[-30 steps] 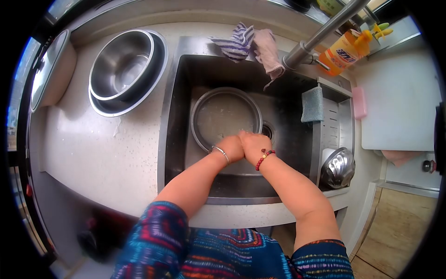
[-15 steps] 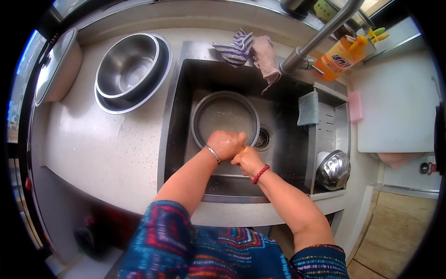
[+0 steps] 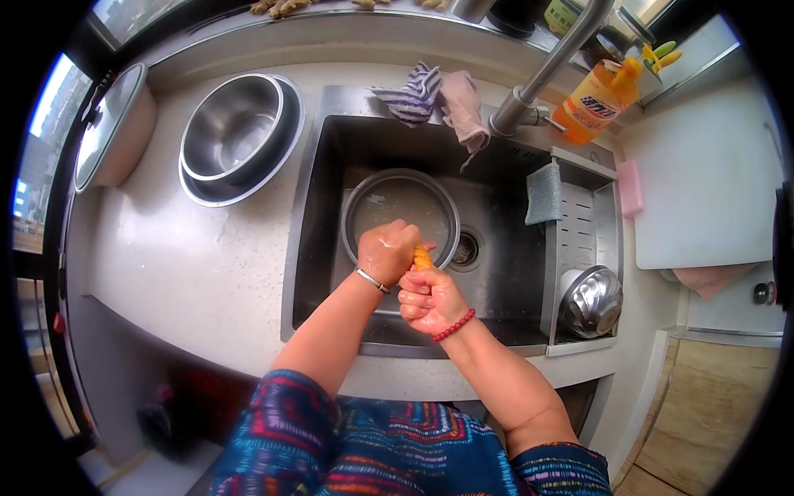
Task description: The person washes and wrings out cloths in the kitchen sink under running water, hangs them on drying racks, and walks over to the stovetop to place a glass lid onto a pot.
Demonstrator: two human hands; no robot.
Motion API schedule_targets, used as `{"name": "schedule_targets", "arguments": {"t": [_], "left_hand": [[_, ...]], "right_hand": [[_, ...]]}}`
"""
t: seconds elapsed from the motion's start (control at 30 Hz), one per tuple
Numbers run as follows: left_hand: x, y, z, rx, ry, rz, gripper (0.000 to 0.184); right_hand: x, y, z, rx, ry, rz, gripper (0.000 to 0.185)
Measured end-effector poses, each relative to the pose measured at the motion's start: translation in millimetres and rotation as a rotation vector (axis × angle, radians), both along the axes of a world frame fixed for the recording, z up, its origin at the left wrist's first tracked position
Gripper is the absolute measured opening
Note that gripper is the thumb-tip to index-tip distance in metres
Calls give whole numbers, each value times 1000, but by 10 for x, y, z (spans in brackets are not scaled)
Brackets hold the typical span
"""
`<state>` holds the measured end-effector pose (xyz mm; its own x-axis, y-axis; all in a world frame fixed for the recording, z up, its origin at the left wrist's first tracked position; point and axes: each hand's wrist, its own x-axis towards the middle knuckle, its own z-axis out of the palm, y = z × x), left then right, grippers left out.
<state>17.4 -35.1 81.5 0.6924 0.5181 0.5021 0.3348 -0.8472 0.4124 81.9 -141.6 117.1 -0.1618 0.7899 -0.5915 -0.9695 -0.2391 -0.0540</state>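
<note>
Over the front rim of a round metal basin (image 3: 451, 198), both hands grip one twisted orange cloth (image 3: 423, 258), of which only a short piece shows between the fists. My left hand (image 3: 387, 253), wet and closed, wraps its far end. My right hand (image 3: 432, 301) is closed round the nearer end, with wet fingers curled. Cloudy water (image 3: 397, 207) stands in the basin. The basin rests in the sink (image 3: 513, 264), beside the drain (image 3: 465, 248).
Nested steel bowls (image 3: 231, 128) and a lidded pot (image 3: 124, 132) stand on the left counter. Two cloths, one striped (image 3: 413, 95) and one pink (image 3: 465, 112), hang at the sink's back edge by the faucet (image 3: 521, 112). An orange detergent bottle (image 3: 591, 103) and a side rack (image 3: 579, 231) are at the right.
My right hand has turned and drawn slightly toward me, and my left hand has shifted slightly left. More of the orange cloth shows between them. The view has tilted slightly upward.
</note>
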Motion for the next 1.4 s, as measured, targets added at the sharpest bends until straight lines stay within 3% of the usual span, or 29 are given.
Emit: {"name": "schedule_targets", "arguments": {"t": [0.37, 0.43, 0.5, 0.57, 0.63, 0.7, 0.77, 0.8, 0.9, 0.93, 1.1, 1.23, 1.27, 1.3, 1.37, 1.4], "left_hand": [[-208, 28, 7, -90, 350, -16, 27], [-242, 51, 56, -111, 389, -27, 24], [-287, 99, 122, -361, 465, 214, 19], [-349, 149, 89, -437, 512, 295, 14], [-450, 214, -32, -559, 222, 446, 11], [-496, 283, -144, -627, 89, 496, 11], [-526, 376, -229, -660, -128, 522, 15], [-512, 410, -213, -685, -124, 555, 18], [-484, 386, -132, -697, -240, 537, 14], [-475, 407, -164, -708, -229, 546, 16], [-444, 462, -341, -718, -359, 574, 23], [-458, 443, -305, -807, -401, 590, 26], [-461, 457, -298, -805, -402, 589, 26], [-463, 469, -298, -738, -351, 594, 26], [-464, 465, -304, -678, -300, 601, 26], [-457, 471, -289, -727, -348, 591, 26]], "right_hand": [[-187, -34, -163, 56, 224, -43, 8], [-138, 16, -33, 49, 144, 19, 9], [-25, 99, 7, 44, 66, 80, 11], [182, 138, -78, -111, -552, 252, 21], [438, 155, -794, -359, -1638, 251, 41], [721, 124, -1082, -819, -1708, 363, 50], [847, 46, -1247, -769, -984, 407, 50], [745, 64, -1286, -678, -730, 209, 40], [508, 167, -1312, -744, -837, 225, 26], [492, 221, -1199, -706, -783, 195, 16], [681, 525, -660, -640, -557, 29, 1], [936, 598, -175, -650, -981, 366, 2], [1027, 599, -137, -644, -1292, 618, 10], [978, 587, 23, -636, -1606, 672, 23], [1117, 546, 47, -410, -2315, 1076, 32], [1069, 546, 147, -414, -2314, 1080, 32]]}}
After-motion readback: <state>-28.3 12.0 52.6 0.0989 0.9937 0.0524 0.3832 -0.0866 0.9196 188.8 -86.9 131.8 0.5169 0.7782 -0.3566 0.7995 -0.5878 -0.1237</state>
